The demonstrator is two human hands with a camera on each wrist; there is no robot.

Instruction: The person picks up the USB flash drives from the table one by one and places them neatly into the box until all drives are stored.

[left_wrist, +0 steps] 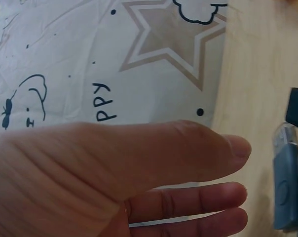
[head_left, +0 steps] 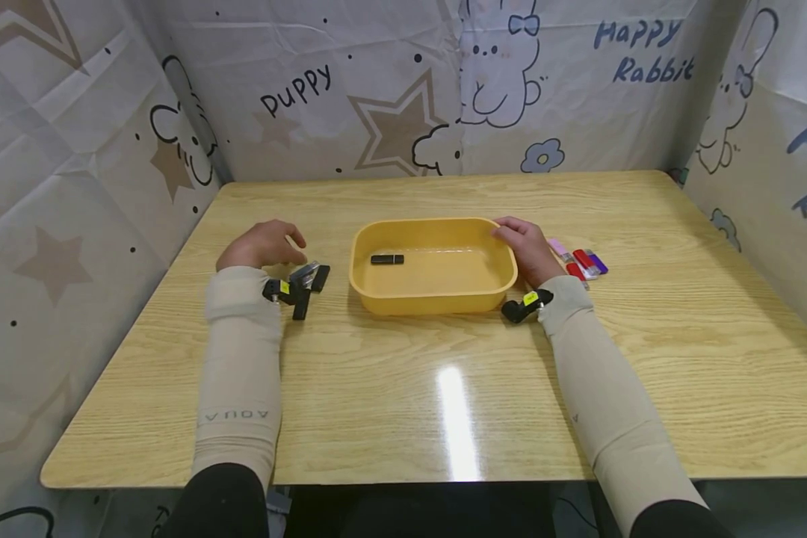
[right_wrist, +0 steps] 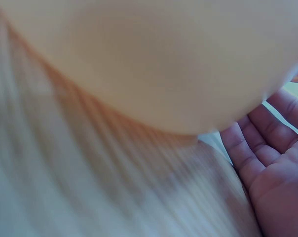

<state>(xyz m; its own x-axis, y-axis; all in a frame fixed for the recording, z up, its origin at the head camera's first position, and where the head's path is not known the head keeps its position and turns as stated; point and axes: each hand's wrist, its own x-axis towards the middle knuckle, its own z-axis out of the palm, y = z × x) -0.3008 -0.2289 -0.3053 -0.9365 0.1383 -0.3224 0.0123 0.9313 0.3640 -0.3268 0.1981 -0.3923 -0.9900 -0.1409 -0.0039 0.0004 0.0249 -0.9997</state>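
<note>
A yellow plastic basin (head_left: 437,305) stands on the table with one small black stick (head_left: 386,259) lying inside it. My right hand (head_left: 526,245) grips the basin's right end, thumb over the rim and fingers along the outer wall. In the right wrist view, the blurred basin wall (right_wrist: 139,64) fills the top, beside my fingers (right_wrist: 262,131). My left hand (head_left: 258,245) is left of the basin, holding nothing, its thumb (left_wrist: 188,150) extended above loosely bent fingers. Close to it lie several dark USB flash drives (head_left: 320,278), including a grey-blue one (left_wrist: 286,187).
Right of the basin, behind my right wrist, lies a small group of red, pink and purple USB flash drives (head_left: 583,261). Printed cloth walls (head_left: 376,90) enclose the wooden table (head_left: 376,396) at the back and both sides.
</note>
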